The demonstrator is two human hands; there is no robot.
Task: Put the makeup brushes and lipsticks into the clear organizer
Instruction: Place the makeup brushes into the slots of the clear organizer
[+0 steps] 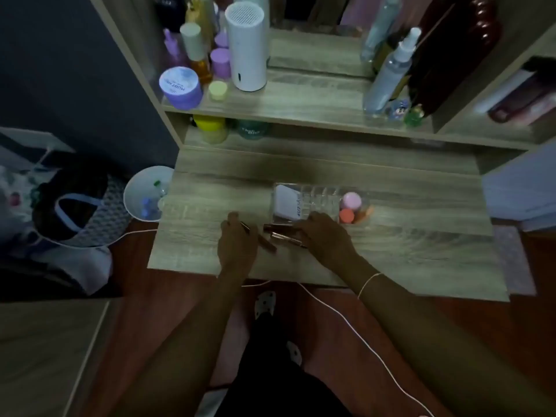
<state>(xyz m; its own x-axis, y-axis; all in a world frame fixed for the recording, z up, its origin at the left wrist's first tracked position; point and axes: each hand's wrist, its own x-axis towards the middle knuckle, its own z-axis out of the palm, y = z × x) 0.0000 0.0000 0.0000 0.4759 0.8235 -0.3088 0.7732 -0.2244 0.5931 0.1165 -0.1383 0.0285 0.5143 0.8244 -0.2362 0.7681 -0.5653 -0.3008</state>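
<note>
Wooden vanity desk (406, 251) holds the organizer (313, 203), which already has sponges and a white item inside, but the slim tubes (279, 234) lie on the desk just before it. Left hand (237, 245) pinches one thin stick; right hand (326, 236) rests curled over the tubes, grip unclear.

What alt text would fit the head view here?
Seen from above, a person's left hand and right hand rest on slim makeup sticks lying on a wooden table, just in front of a clear organizer. The organizer holds a white pack and pink and orange sponges; bottles and jars crowd the shelf behind.
</note>
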